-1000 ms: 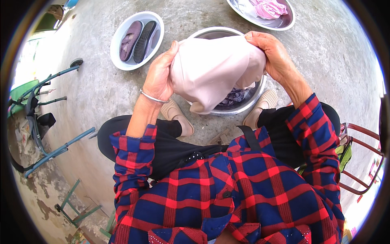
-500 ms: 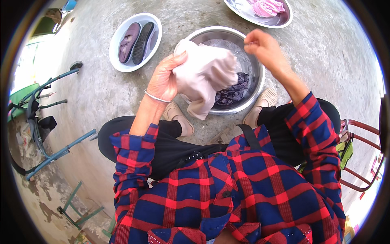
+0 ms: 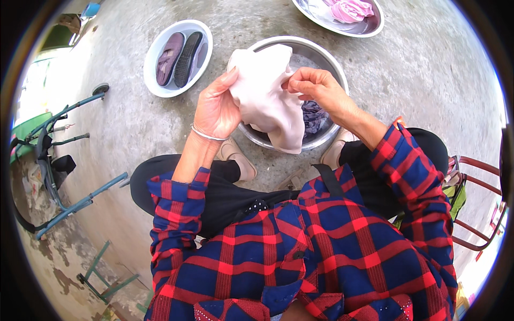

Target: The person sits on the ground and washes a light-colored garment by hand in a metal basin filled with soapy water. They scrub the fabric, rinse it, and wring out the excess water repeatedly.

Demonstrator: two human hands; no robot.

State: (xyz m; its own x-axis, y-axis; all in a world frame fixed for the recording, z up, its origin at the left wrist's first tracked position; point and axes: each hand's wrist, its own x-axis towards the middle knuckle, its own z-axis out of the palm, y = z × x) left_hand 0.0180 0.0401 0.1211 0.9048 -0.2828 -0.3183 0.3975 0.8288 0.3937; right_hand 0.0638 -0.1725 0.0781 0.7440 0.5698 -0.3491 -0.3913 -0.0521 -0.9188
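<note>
The pale pink cloth (image 3: pixel 266 91) hung bunched above the steel basin (image 3: pixel 326 59), held up between both hands, its lower end drooping over the basin's near rim. The left hand (image 3: pixel 217 109) had its grip closed on the cloth's left edge, fingers wrapped over the fabric, a thin bangle (image 3: pixel 206 135) at the wrist. The right hand (image 3: pixel 313 88) pinched a fold near the cloth's top, thumb and fingertips pressed together on it.

Inside the basin, under the cloth, lay a dark purple garment (image 3: pixel 313 115) in what looked like a little water. By the look of it the washing was partway through: one piece was lifted out and being worked by hand, one was still in the basin.

Beyond the basin to the left, a white tub (image 3: pixel 160 43) held a pair of shoes (image 3: pixel 179 59), apparently soaking and untouched. At the top, another metal basin (image 3: pixel 375 27) held a pink bundle (image 3: pixel 350 9), likely already wrung.

All of it stood on the bare concrete floor (image 3: pixel 417 85), the person's feet just beside the steel basin.
</note>
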